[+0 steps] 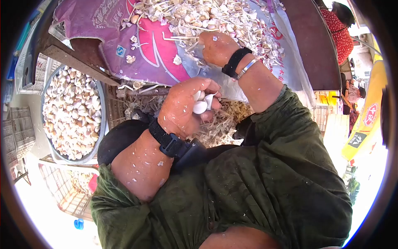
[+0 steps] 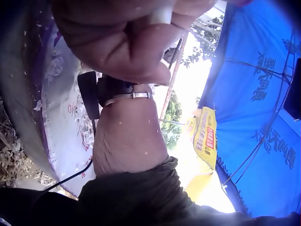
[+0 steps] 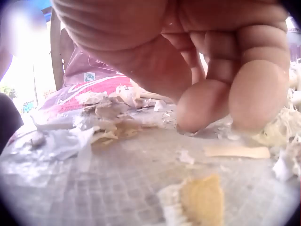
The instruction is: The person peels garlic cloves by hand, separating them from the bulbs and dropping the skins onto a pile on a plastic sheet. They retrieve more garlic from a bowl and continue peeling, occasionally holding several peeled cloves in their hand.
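Observation:
Several peeled-looking white garlic cloves (image 1: 200, 107) lie in my left hand (image 1: 178, 106), its fingers curled round them. A bit of white shows between the curled fingers of the left hand (image 2: 122, 42) in the left wrist view. My right hand (image 1: 219, 49) is at the near edge of the heap of garlic and dry skins (image 1: 207, 18). In the right wrist view the right hand (image 3: 211, 61) has bent fingers with tips (image 3: 258, 101) down at the sheet (image 3: 136, 174); no garlic shows in it, and its far side is hidden.
A round tub (image 1: 102, 124) full of cloves stands at the left, with a plastic crate (image 1: 62, 189) below it. Stalks and husks (image 1: 219, 128) are heaped under the table's edge. A person in red (image 1: 338, 35) is at the upper right. Skins are scattered on the printed sacking (image 1: 157, 62).

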Available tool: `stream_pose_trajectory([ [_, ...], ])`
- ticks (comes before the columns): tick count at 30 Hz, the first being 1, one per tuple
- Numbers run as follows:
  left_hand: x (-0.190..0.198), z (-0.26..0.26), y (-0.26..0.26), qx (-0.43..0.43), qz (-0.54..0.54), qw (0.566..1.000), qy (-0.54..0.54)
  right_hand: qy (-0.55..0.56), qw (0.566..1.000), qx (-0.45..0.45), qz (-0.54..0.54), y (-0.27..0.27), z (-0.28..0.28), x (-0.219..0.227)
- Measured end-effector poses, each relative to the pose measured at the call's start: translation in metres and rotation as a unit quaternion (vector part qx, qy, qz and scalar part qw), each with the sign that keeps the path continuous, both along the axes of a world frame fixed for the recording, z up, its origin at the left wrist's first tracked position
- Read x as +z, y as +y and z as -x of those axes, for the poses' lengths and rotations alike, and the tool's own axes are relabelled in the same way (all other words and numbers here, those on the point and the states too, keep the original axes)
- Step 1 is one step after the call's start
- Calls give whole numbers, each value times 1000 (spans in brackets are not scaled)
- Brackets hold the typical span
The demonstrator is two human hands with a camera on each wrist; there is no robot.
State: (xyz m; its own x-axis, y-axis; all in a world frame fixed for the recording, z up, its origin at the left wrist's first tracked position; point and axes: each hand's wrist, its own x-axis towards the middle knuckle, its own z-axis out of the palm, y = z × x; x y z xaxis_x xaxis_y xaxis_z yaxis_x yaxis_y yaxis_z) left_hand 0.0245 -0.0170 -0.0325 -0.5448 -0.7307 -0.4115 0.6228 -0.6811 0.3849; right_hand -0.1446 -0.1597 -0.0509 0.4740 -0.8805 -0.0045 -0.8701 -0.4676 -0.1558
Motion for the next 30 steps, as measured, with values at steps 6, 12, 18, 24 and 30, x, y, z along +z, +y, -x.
stream_pose_trajectory([
  [6,-3,-1,-3,18,-37,999,-29,-338,864,-175,-331,10,19,15],
  [12,2,-4,-19,110,-62,992,-19,-415,820,-2,-394,44,-3,74],
  [18,-9,-11,-20,87,-4,996,32,-182,983,-7,4,-52,0,36],
  [24,-2,-10,-19,60,-10,998,19,-4,992,115,46,-99,-18,3],
  [30,1,-10,-17,56,-17,998,-16,-16,995,80,-55,-58,-39,8],
])
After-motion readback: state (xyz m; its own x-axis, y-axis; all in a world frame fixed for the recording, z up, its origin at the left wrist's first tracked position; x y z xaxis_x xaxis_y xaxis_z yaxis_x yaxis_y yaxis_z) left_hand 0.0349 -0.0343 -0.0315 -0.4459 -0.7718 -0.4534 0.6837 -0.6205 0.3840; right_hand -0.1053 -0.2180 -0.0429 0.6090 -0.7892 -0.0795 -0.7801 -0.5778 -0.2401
